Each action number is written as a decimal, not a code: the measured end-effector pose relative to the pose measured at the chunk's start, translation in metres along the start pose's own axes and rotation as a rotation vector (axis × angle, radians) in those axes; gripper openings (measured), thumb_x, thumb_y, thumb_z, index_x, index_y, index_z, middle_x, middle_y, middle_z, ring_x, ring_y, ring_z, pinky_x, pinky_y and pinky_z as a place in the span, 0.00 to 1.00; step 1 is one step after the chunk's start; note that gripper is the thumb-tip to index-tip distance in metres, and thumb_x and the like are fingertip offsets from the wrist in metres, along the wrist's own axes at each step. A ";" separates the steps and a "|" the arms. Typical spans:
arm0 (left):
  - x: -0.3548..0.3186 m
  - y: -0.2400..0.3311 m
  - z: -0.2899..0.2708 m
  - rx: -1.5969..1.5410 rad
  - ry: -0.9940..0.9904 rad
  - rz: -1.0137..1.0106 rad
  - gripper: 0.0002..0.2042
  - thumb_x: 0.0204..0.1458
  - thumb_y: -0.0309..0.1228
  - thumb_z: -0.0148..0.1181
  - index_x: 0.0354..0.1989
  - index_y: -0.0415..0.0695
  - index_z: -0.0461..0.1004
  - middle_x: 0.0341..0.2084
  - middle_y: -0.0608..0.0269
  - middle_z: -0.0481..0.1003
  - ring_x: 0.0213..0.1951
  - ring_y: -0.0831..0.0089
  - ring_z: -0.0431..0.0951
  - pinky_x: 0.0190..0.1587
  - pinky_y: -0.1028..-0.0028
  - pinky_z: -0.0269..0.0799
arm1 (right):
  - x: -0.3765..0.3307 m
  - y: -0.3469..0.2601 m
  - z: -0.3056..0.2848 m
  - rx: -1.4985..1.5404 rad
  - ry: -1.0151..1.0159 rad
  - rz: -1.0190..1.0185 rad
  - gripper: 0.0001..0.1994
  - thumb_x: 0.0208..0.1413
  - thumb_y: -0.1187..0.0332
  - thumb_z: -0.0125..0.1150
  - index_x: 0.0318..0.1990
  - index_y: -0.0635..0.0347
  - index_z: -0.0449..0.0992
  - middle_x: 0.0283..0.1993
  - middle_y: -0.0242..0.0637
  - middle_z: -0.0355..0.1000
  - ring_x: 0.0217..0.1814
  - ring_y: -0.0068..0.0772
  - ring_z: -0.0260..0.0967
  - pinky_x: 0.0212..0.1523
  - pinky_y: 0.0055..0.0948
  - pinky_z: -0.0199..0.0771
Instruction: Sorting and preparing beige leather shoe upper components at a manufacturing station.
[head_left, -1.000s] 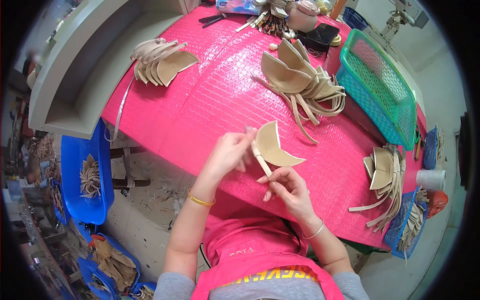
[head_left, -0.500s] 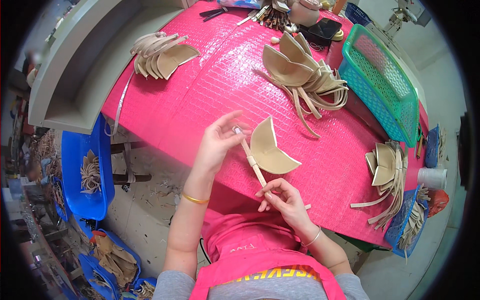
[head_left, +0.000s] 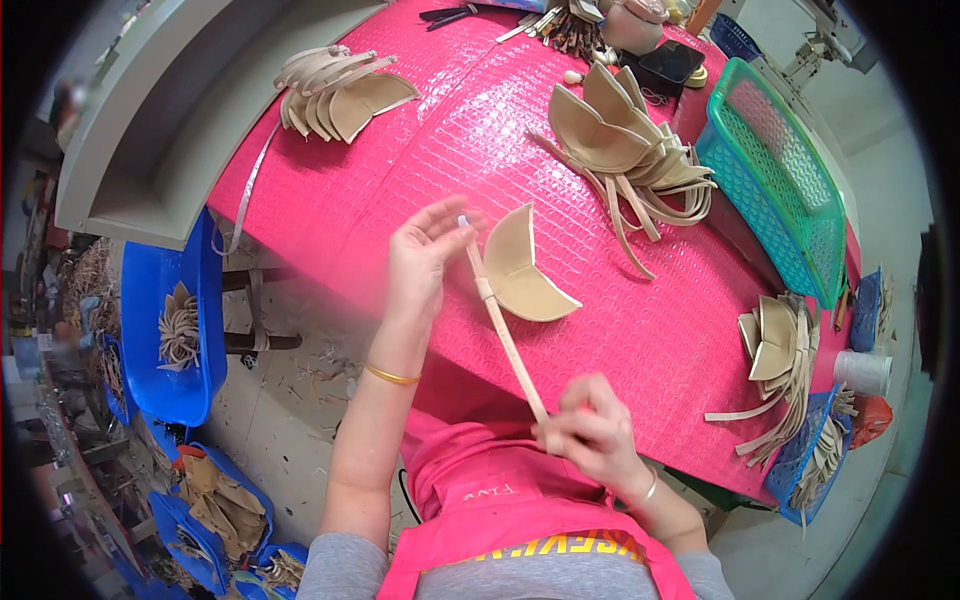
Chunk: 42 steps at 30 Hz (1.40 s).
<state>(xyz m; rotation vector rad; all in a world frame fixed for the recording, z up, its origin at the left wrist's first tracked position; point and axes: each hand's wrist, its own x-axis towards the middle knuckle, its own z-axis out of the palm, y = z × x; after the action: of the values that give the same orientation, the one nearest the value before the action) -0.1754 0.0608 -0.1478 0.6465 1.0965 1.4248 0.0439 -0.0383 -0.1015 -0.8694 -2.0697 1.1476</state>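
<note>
A beige strap [head_left: 512, 352] stretches taut between my hands, with a small loop or fold partway along it. My left hand [head_left: 428, 252] pinches its upper end, where a small whitish bit shows at the fingertips. The lower end is in my right hand [head_left: 592, 432], whose closed fingers are a little smeared by motion. Beside the strap, just right of my left hand, is a beige curved two-lobed panel with pale edges [head_left: 528, 286], like a shoe heel piece. Whether it is joined to the strap I cannot tell.
The pink-covered table [head_left: 420, 170] bears beige panel piles with straps at far left [head_left: 350, 105], back right [head_left: 600, 130] and right [head_left: 772, 340]. A green basket [head_left: 770, 180] stands at the right edge. Blue bins [head_left: 205, 350] sit lower left; a blue basket [head_left: 800, 460] is lower right.
My right hand has pulled down and slightly right along the strap, leaving a longer stretch between the hands. The panel and my left hand have shifted slightly left in view.
</note>
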 end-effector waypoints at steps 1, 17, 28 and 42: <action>-0.003 0.000 0.000 0.002 0.002 0.002 0.17 0.44 0.16 0.51 0.45 0.33 0.64 0.35 0.49 0.72 0.39 0.64 0.74 0.43 0.75 0.71 | 0.015 0.000 0.004 -0.104 0.102 0.002 0.08 0.45 0.78 0.54 0.35 0.64 0.72 0.28 0.37 0.68 0.28 0.29 0.67 0.31 0.22 0.67; -0.034 0.016 0.000 -0.134 -0.045 -0.018 0.12 0.49 0.22 0.51 0.42 0.32 0.67 0.35 0.48 0.72 0.39 0.65 0.74 0.42 0.74 0.72 | 0.114 0.018 0.042 0.538 0.242 0.567 0.08 0.54 0.69 0.49 0.30 0.65 0.69 0.22 0.33 0.69 0.19 0.16 0.62 0.19 0.17 0.63; -0.036 0.020 -0.004 0.000 -0.006 0.151 0.17 0.45 0.19 0.54 0.45 0.32 0.65 0.36 0.47 0.72 0.39 0.67 0.74 0.42 0.77 0.71 | 0.102 0.024 0.047 0.761 0.171 0.438 0.09 0.56 0.68 0.46 0.35 0.66 0.67 0.25 0.35 0.69 0.20 0.18 0.65 0.19 0.14 0.62; -0.068 0.014 -0.003 0.148 -0.054 -0.060 0.09 0.50 0.25 0.52 0.37 0.32 0.71 0.21 0.63 0.72 0.23 0.82 0.70 0.27 0.83 0.68 | 0.083 0.006 0.036 -0.265 0.114 -0.012 0.17 0.42 0.80 0.49 0.44 0.65 0.67 0.34 0.46 0.62 0.32 0.44 0.62 0.32 0.32 0.63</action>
<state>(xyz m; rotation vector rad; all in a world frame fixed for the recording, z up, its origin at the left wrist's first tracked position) -0.1720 -0.0038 -0.1225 0.7468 1.1766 1.2763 -0.0317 0.0118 -0.1070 -1.0192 -2.1586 0.8087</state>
